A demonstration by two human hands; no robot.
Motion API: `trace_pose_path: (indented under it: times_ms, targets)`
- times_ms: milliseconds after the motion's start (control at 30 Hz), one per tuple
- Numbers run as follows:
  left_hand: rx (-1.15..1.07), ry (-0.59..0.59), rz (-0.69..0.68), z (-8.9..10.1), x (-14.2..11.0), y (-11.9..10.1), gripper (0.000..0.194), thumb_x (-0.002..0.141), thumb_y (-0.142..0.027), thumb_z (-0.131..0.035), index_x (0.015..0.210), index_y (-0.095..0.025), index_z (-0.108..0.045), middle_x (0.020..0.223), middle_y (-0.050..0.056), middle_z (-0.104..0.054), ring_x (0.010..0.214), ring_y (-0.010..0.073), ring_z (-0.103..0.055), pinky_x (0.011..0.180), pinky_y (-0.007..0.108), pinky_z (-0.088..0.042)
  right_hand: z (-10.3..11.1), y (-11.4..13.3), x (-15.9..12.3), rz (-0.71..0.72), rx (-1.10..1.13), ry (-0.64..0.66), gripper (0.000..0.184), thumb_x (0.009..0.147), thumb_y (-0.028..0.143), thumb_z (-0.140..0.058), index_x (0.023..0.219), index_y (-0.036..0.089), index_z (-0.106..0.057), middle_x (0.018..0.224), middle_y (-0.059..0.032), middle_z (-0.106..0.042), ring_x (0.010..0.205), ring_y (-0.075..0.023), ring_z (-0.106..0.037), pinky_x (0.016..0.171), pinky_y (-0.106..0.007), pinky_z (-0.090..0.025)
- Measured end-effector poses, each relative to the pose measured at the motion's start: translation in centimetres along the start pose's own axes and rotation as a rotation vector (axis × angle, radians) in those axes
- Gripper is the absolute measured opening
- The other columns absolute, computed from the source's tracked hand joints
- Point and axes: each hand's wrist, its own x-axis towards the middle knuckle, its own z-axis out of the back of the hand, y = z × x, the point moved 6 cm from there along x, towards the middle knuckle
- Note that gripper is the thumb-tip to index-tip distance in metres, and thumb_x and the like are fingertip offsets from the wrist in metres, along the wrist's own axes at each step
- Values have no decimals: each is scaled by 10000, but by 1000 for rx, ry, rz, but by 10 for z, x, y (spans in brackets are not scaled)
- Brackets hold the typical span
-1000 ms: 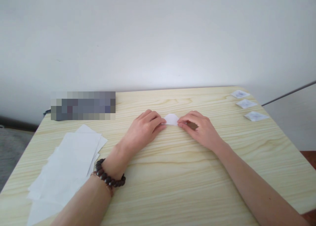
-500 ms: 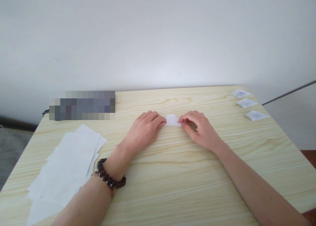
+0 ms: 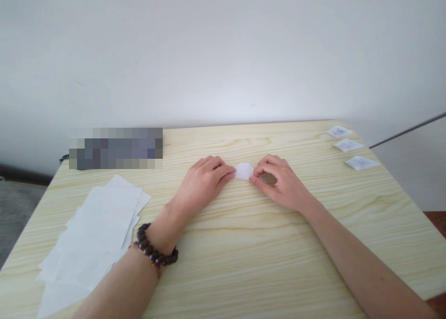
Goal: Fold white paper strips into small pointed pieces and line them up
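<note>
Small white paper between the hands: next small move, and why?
Probably steady one end of the small white paper with the left hand and press along its near edge with the right hand: the hands are at opposite ends, and the middle lies uncovered between them.

1. Left wrist (image 3: 171,220): dark brown bracelet of chunky, rounded, slightly shiny beads (image 3: 152,254), single loop.
2. Thin reddish-brown band (image 3: 158,270) right beside it, elbow side; material too small to tell.
3. Left hand (image 3: 205,180), right hand (image 3: 283,182): both bare.
4. Right forearm (image 3: 351,249): bare, one small dark spot (image 3: 382,279). Left forearm (image 3: 120,284): bare past the band.
</note>
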Motion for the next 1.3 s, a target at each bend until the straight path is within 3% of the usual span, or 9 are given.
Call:
trace_pose_path:
  times_ms: [200, 367, 633, 967, 1300]
  targets:
    - [-56, 64, -14, -1, 1, 2, 201, 935, -281, -534, 931, -183, -709, 850, 51, -678, 804, 173, -610, 754, 317, -471, 3, -1, -2, -52, -32, -66, 76, 837, 222, -595, 772, 207, -631, 1061, -70, -557, 1016, -244, -540, 937, -467, -343]
    - [-97, 91, -7, 1, 1, 3, 190, 929, -269, -540, 953, -191, -712, 855, 52, -690, 801, 174, -606, 754, 317, -463, 3, -4, -3, -61, -42, -95, 117, 824, 235, -621, 716, 199, -592, 1074, -82, -546, 998, -248, -535, 947, -492, -359]
    - [-69, 52, 24, 0, 1, 3, 201, 923, -296, -554, 928, -198, -730, 825, 58, -681, 800, 182, -593, 757, 326, -458, 4, -5, -2, -37, -16, -54, 99, 818, 177, -594, 725, 198, -566, 1128, -98, -530, 1065, -268, -511, 958, -495, -404]
    - [-194, 36, 126, -1, 1, 7, 130, 872, -239, -629, 889, -194, -750, 824, 50, -717, 804, 196, -596, 766, 354, -460, 6, -6, -2, -70, 52, 2, 97, 781, 128, -567, 709, 191, -558, 1218, -123, -486, 1119, -281, -490, 930, -483, -462]
    - [-183, -12, 130, 2, 2, 8, 140, 879, -251, -614, 878, -216, -750, 849, 49, -707, 843, 201, -559, 791, 354, -472, 5, -6, -3, -33, 10, -23, 123, 776, 120, -562, 695, 199, -515, 1241, -116, -472, 1197, -288, -445, 988, -487, -418]
